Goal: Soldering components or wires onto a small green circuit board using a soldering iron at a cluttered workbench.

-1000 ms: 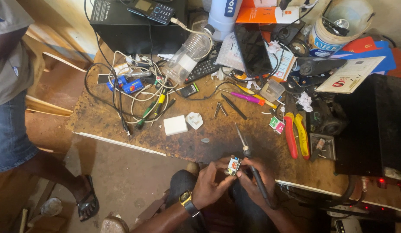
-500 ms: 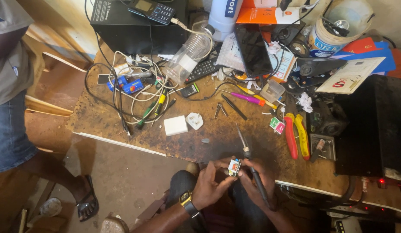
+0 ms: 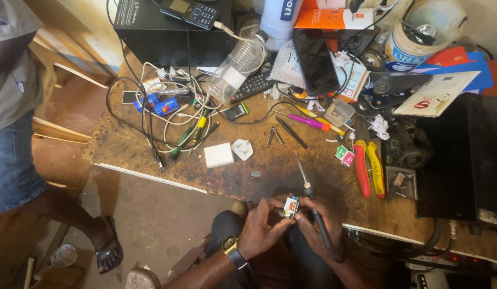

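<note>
My left hand (image 3: 262,227) and my right hand (image 3: 315,227) meet at the near edge of the workbench (image 3: 131,147) and pinch a small circuit board (image 3: 291,206) between their fingers. My right hand also grips the black handle of a soldering iron (image 3: 312,206), whose metal tip points away from me over the bench, past the board. A gold watch (image 3: 231,247) sits on my left wrist.
The bench carries tangled cables (image 3: 157,107), a white charger block (image 3: 218,155), a white plug (image 3: 242,149), red and yellow pliers (image 3: 369,168), a clear bottle (image 3: 235,67), a dark phone (image 3: 314,61) and a black box (image 3: 462,155). A person in jeans (image 3: 13,155) stands at the left.
Hands and board stay in the same place at the bench edge; the soldering iron's tip has shifted only slightly.
</note>
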